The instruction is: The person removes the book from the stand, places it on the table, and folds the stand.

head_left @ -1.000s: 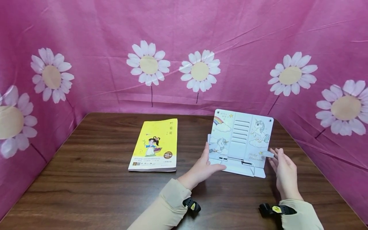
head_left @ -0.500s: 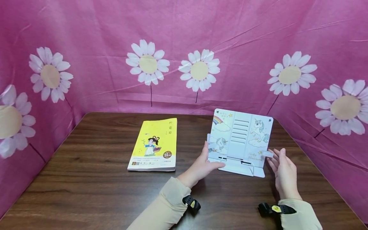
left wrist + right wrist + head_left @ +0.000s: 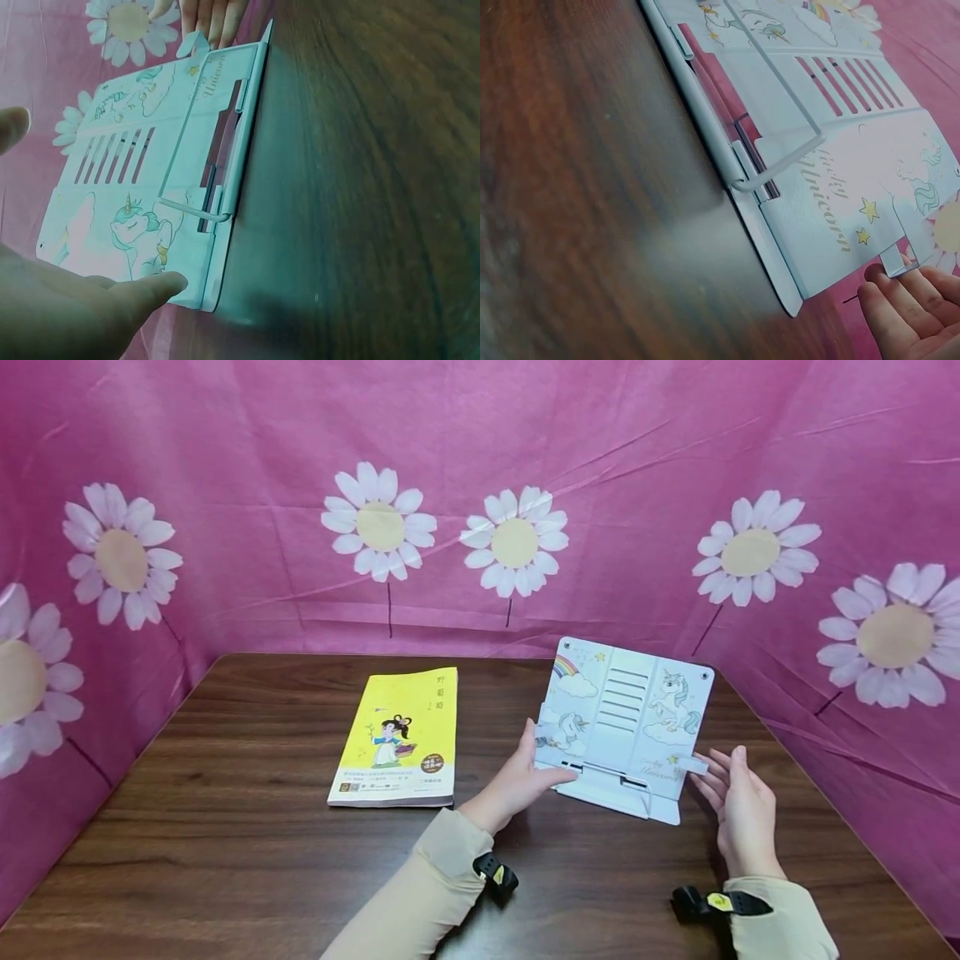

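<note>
- So the main thing here was a white book stand (image 3: 602, 747) with unicorns, a rainbow and slots down the middle, at the right half of a dark wood table (image 3: 225, 860), leaning back and turned a bit.
- Left hand (image 3: 519, 783) was at the stand's left side, thumb stuck out straight over the lower front corner and the other fingers spread away from it. Pretty wide open, no curled grip that I could see, though some of the fingers were hidden.
- Right hand (image 3: 742, 814) was on the other side, loosely open, fingertips up by the little clip (image 3: 692, 765) on the right edge. Thumb stood apart, nothing gripped.
- A bent wire (image 3: 193, 209) stuck out in front of the stand's bottom edge. Couldn't tell if the whole base was touching the wood.
- Yellow book (image 3: 420, 710) lay flat to the left of the stand, well apart from it, cover up, with a cartoon figure holding a basket.
- Both arms had beige sleeves (image 3: 420, 893) and black wrist straps (image 3: 495, 877).
- Behind it all hung pink cloth (image 3: 450, 427) with big white daisies (image 3: 381, 527).
</note>
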{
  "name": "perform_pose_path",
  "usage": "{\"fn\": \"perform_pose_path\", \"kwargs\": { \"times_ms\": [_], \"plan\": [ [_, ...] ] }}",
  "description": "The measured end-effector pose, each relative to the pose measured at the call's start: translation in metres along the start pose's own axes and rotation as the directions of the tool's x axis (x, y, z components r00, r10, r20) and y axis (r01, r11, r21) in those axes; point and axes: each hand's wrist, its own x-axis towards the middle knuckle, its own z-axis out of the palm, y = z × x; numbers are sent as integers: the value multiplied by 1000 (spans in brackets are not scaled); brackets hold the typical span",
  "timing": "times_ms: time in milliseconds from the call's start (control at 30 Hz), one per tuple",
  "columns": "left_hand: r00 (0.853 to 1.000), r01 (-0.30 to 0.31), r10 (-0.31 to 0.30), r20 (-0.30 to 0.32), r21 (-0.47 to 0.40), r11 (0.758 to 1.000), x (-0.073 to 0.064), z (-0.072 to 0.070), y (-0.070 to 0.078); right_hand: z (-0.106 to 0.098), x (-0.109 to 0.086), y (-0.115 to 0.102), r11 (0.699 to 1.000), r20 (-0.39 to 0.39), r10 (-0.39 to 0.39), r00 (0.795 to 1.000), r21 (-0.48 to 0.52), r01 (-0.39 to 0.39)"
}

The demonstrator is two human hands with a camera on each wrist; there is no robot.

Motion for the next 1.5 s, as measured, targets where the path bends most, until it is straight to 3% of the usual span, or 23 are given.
{"fn": "perform_pose_path", "kwargs": {
  "times_ms": [267,733,867,1033,1367,1500],
  "plan": [
    [1000,19,-19,-15,28,999,9,-5,-3,0,-1,0,999,-22,4,1000,33,-4],
    [998,52,-52,-25,32,998,18,-11,0,0,-3,3,1000,-37,10,999,-25,-11],
    [998,47,-46,-32,10,999,13,-5,2,-1,-2,4,999,-17,19,1000,-27,-19],
    [999,29,-29,-41,11,1000,6,7,1,-5,0,5,1000,65,29,997,-4,-29],
    [997,52,-51,-63,10,999,-11,29,0,-8,2,6,996,200,55,978,64,-69],
    [997,55,-55,-55,0,998,-16,35,-1,-6,2,6,996,218,79,973,29,-87]
  ]
}}
